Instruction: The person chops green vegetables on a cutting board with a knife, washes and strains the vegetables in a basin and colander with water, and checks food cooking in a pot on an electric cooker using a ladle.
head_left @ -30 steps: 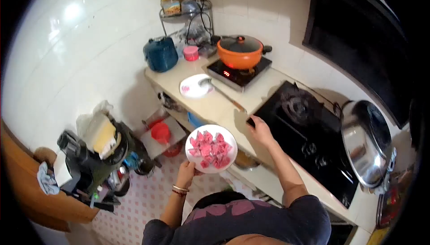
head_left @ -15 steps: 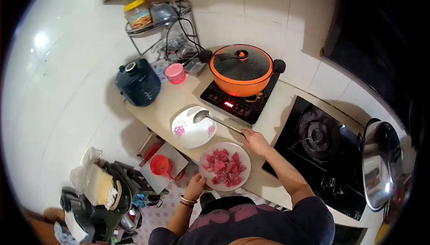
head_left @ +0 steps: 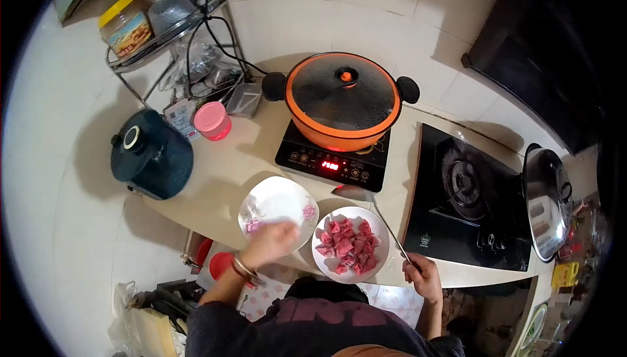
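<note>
My right hand point(head_left: 424, 275) is closed round the handle of a metal ladle point(head_left: 354, 192), whose head is by the front edge of the induction cooker point(head_left: 307, 169). My left hand point(head_left: 277, 236), smeared by motion, is over the near side of a white flower-patterned plate point(head_left: 277, 194); its fingers cannot be made out. Between my hands, a white plate point(head_left: 322, 267) holds chunks of raw red meat point(head_left: 353, 246). On the cooker, whose red display is lit, stands an orange pot point(head_left: 339, 136) under a glass lid point(head_left: 326, 99).
A black gas stove point(head_left: 457, 226) lies at the right, with a large steel pan or lid point(head_left: 548, 207) leaning beyond it. A dark green jug point(head_left: 153, 155), a pink tub point(head_left: 213, 121) and a wire rack point(head_left: 160, 47) stand at the left. A red dipper point(head_left: 222, 264) is below the counter.
My right hand has drawn the ladle off the flowered plate, rightwards and nearer my body. My left hand has left the meat plate's edge and moved over the flowered plate. The view has shifted.
</note>
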